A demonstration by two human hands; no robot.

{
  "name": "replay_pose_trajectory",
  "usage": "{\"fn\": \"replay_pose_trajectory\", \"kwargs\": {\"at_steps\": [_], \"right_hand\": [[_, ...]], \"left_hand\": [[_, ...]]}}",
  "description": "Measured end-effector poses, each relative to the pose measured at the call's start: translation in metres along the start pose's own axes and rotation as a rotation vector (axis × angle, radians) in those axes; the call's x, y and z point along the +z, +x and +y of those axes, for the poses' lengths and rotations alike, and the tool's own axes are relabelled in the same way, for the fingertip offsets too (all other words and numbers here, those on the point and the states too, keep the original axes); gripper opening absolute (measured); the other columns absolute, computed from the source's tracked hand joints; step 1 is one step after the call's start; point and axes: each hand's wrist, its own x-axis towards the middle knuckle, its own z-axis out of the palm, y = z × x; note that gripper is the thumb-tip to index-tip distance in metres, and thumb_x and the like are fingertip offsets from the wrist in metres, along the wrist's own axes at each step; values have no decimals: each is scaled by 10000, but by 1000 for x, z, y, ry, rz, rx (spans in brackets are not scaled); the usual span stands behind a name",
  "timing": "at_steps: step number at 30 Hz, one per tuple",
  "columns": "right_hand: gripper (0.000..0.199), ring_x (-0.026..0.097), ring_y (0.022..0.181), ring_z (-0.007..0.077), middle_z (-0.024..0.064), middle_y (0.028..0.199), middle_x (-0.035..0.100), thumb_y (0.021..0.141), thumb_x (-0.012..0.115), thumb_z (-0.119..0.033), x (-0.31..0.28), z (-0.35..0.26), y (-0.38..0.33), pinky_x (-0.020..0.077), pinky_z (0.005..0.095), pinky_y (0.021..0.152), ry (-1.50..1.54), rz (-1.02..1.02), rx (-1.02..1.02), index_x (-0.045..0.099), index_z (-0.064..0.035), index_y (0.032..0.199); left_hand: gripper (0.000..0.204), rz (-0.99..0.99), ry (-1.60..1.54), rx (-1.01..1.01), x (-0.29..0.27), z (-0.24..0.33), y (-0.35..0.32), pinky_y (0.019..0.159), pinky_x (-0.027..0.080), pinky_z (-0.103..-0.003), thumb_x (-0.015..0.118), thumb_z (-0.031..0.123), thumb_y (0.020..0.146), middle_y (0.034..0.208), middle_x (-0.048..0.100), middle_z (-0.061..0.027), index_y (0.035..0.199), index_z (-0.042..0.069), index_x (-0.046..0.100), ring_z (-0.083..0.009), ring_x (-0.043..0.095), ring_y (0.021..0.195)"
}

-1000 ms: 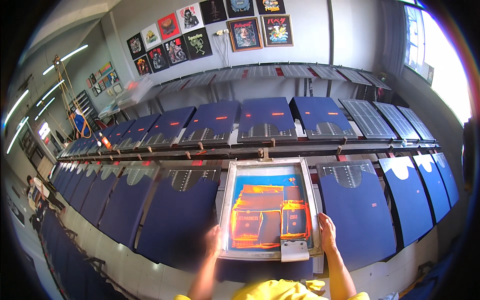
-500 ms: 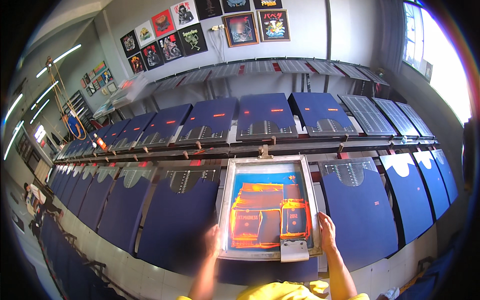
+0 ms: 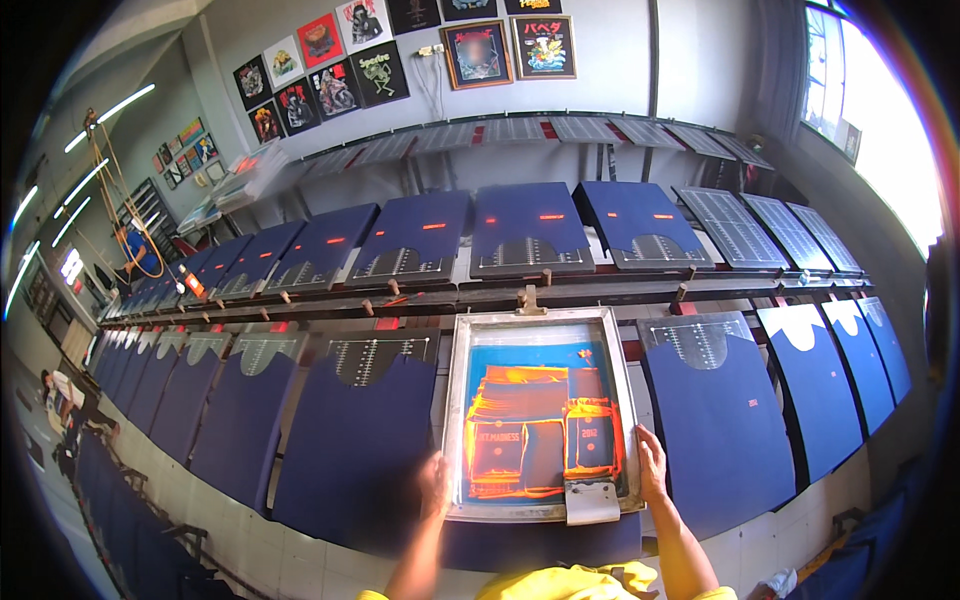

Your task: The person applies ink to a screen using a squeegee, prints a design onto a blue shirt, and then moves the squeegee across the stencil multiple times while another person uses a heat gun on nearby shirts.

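A silk-screen printing frame [image 3: 452, 410] with a metal border lies in front of me over a dark blue fabric panel. Its mesh [image 3: 515, 345] is blue and smeared with bright orange ink around rectangular print areas. My left hand [image 3: 434, 484], a little blurred, is at the frame's lower left edge. On the opposite side, my right hand [image 3: 652, 464] grips the lower right edge with its fingers along the border. A metal bracket [image 3: 592, 502] sits on the frame's near edge, and a clamp [image 3: 530, 300] stands at its far edge.
Blue fabric panels [image 3: 355, 450] lie on boards left and right of the frame. Across the central rail [image 3: 420, 300] is another row of panels [image 3: 415, 225] with small orange prints. Bare boards [image 3: 730, 225] stand far right. A person [image 3: 70, 400] is at the far left.
My left hand has moved slightly right and in against the frame's edge. The right hand and the frame hold almost the same place; the view has shifted a little.
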Motion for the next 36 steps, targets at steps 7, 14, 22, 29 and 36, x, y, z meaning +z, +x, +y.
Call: {"fn": "replay_pose_trajectory", "kwargs": {"at_steps": [7, 14, 22, 29, 36], "right_hand": [[501, 450, 1379, 261, 170, 1449, 513, 1005, 552, -246, 6, -1, 0, 312, 376, 1160, -54, 4, -54, 481, 28, 1418], [392, 489, 1335, 262, 165, 1427, 522, 1006, 536, -195, 8, 11, 4, 358, 376, 1130, -119, 76, -72, 547, 23, 1333], [403, 537, 1183, 356, 160, 1286, 585, 840, 718, -129, 13, -67, -34, 436, 454, 1039, -716, -311, -353, 617, -32, 1218], [690, 486, 1258, 291, 47, 1364, 559, 785, 737, -273, 17, -96, -66, 416, 474, 1035, -1297, -868, -452, 503, -168, 1426], [492, 559, 1129, 246, 38, 1137, 620, 710, 771, -179, 25, -99, -26, 452, 444, 943, -1219, -728, -517, 615, -109, 1172]], "left_hand": [[510, 42, -10, -8, 4, 5, 2, 992, 477, -361, 513, 337, 1036, 1166, 673, -244, 1227, -127, 600, -287, 645, 1124], [249, 465, 45, 424, 7, 11, -5, 978, 516, -370, 522, 32, 941, 1119, 714, -193, 1119, -54, 673, -294, 692, 1042], [342, 48, -275, 80, 30, 62, -147, 536, 472, -243, 490, 306, 1048, 762, 642, -70, 996, -1, 632, -122, 610, 612], [467, -637, -442, -622, 82, 71, -180, 469, 407, -191, 436, 395, 1065, 957, 712, -111, 1181, -22, 612, -129, 654, 627], [517, -767, -678, -753, 116, 57, -162, 465, 393, -185, 383, 478, 1070, 919, 691, -87, 1181, 8, 566, -114, 624, 641]]}}
